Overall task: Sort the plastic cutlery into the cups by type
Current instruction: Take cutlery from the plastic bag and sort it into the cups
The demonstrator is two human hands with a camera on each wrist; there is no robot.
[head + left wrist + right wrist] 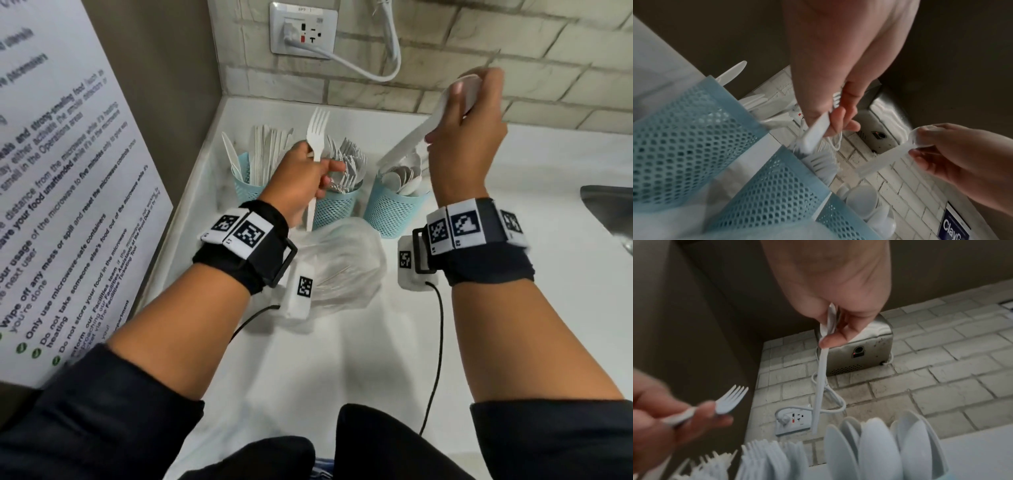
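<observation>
Three light blue mesh cups stand at the back of the white counter: the knife cup [245, 186] on the left, the fork cup [337, 207] in the middle, the spoon cup [390, 214] on the right. My left hand [318, 171] grips a white fork [317, 137] by its handle, tines up, in front of the fork cup [772, 194]. My right hand [469, 113] pinches a white spoon [411, 137] by its bowl above the spoon cup, handle [820, 386] slanting down toward the spoons [879, 451] there.
A crumpled clear plastic bag [346, 263] lies just in front of the cups. A wall socket [303, 31] with a white cable sits above them, a poster [68, 171] covers the left wall, and a metal sink edge [609, 205] shows at the right.
</observation>
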